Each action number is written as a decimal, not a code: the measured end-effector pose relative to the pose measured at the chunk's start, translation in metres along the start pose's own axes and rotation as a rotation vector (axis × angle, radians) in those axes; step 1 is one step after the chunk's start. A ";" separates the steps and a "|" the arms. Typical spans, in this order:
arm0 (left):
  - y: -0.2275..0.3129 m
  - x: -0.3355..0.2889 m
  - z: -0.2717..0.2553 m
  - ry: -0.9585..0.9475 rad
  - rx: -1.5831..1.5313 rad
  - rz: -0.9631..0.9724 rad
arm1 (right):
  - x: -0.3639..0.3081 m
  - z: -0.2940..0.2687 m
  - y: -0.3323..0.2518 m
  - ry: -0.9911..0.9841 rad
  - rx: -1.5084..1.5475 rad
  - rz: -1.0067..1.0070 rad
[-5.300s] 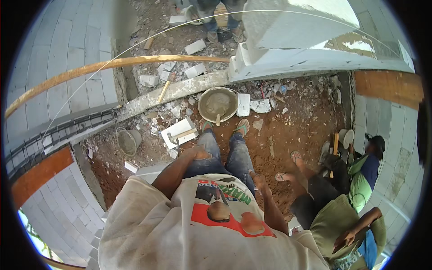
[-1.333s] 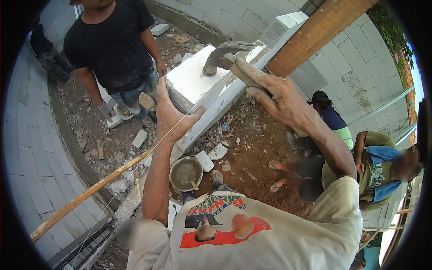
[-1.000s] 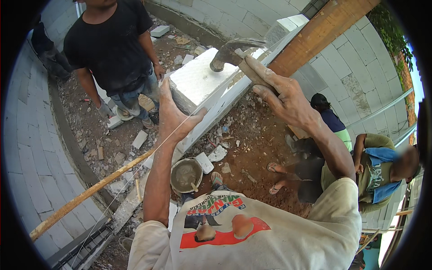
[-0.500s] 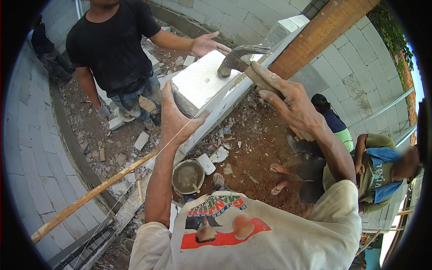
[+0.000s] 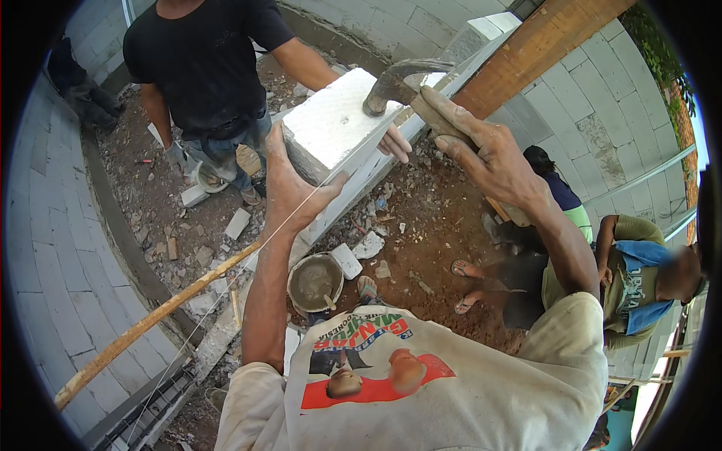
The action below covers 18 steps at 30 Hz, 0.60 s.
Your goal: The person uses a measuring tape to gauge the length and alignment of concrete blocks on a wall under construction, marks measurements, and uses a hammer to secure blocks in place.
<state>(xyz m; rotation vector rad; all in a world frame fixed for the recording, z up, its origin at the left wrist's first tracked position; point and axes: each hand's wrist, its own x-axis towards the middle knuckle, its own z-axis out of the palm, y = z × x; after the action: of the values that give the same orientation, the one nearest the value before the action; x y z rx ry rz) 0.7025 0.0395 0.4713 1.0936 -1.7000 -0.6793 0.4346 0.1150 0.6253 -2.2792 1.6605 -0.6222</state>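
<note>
A white lightweight concrete block (image 5: 338,124) sits on top of the narrow block wall in front of me. My left hand (image 5: 295,197) grips its near end, fingers along the left side and thumb on the right. My right hand (image 5: 492,161) is closed round the wooden handle of a claw hammer (image 5: 386,89), whose dark metal head rests on or just above the block's far right top. A co-worker's hand (image 5: 395,143) shows its fingertips at the block's right side; the rest of it is hidden behind the block. A taut string (image 5: 304,201) crosses by my left thumb.
Below stands a bucket of mortar (image 5: 315,283) beside broken block pieces (image 5: 347,261). A long wooden pole (image 5: 154,319) slants at left. A thick timber beam (image 5: 538,56) rises at far right. One person (image 5: 203,83) stands across the wall; others sit at right.
The co-worker's hand has moved from open behind the block to reaching past it, fingertips now at its right side. My hands and the hammer have barely shifted.
</note>
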 end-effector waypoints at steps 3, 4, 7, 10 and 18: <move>-0.002 0.002 -0.001 -0.006 0.004 0.021 | 0.000 0.000 0.000 -0.028 0.029 -0.011; -0.003 0.002 -0.001 -0.007 -0.006 0.036 | 0.000 0.000 -0.001 0.023 0.012 -0.053; -0.004 0.002 -0.003 -0.017 -0.045 0.046 | 0.000 -0.001 -0.003 0.057 0.038 -0.025; -0.003 0.002 -0.004 -0.036 -0.100 0.041 | -0.002 -0.002 -0.002 0.080 0.075 0.043; -0.007 0.002 0.000 -0.052 -0.094 0.024 | -0.005 0.003 0.006 0.109 0.116 0.042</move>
<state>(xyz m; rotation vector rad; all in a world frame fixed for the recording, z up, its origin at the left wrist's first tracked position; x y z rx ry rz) 0.7051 0.0342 0.4668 0.9957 -1.7046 -0.7703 0.4301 0.1183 0.6191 -2.1588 1.6690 -0.8247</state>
